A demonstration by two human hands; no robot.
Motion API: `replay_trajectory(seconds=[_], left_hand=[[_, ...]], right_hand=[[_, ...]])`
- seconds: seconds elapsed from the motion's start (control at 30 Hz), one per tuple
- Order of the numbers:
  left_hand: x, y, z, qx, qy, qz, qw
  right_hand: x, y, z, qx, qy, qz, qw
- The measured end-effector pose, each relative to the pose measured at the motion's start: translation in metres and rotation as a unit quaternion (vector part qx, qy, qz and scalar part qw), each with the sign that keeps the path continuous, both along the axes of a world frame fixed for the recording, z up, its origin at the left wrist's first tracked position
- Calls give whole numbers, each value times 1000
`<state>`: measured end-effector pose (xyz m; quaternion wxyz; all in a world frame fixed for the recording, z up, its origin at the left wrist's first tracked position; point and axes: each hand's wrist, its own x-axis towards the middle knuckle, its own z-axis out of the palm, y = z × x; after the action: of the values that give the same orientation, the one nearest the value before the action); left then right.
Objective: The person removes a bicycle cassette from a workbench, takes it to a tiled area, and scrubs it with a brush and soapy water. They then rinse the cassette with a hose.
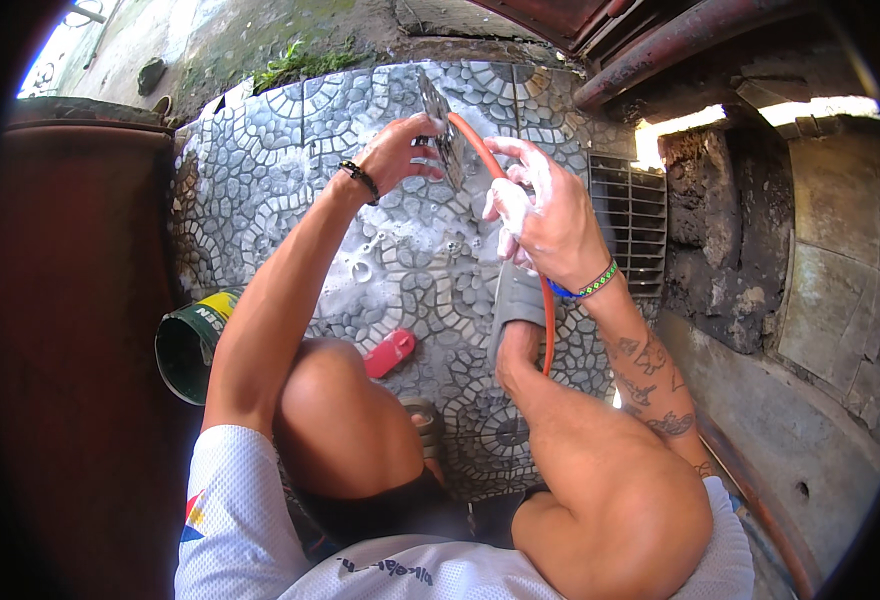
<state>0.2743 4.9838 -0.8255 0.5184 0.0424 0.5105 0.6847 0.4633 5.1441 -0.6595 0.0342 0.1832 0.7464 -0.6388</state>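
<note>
My left hand (400, 158), with a dark bracelet at the wrist, grips a thin flat grey plate (442, 125) by its left side. The plate stands nearly edge-on, so its faces hardly show. My right hand (545, 215), coated in white suds, is closed around an orange hose (477, 143). The hose's upper end meets the plate's right side. Below my right hand the hose hangs down past my grey slipper (516, 298). Soap foam (360, 270) lies on the stone-patterned floor tiles (260, 220) under both hands.
A dark green bucket (182, 357) with a yellow band lies tipped by my left arm. A flat red piece (390, 353) with a rounded end lies near my left knee. A metal drain grate (628, 225) is at the right, beside a rough concrete block (705, 220).
</note>
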Motion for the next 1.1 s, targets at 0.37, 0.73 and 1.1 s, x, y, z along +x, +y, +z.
replay_trajectory(seconds=[0.37,0.73,1.1], left_hand=[[0,-11,-14,-192,118,0,974],[23,14,35,-262,366,12,893],[20,30,-4,-52,125,100,986]], right_hand=[[-11,3,-13,-91,-31,76,992],[-30,16,-29,-235,8,81,969],[-29,11,-34,-249,15,79,965]])
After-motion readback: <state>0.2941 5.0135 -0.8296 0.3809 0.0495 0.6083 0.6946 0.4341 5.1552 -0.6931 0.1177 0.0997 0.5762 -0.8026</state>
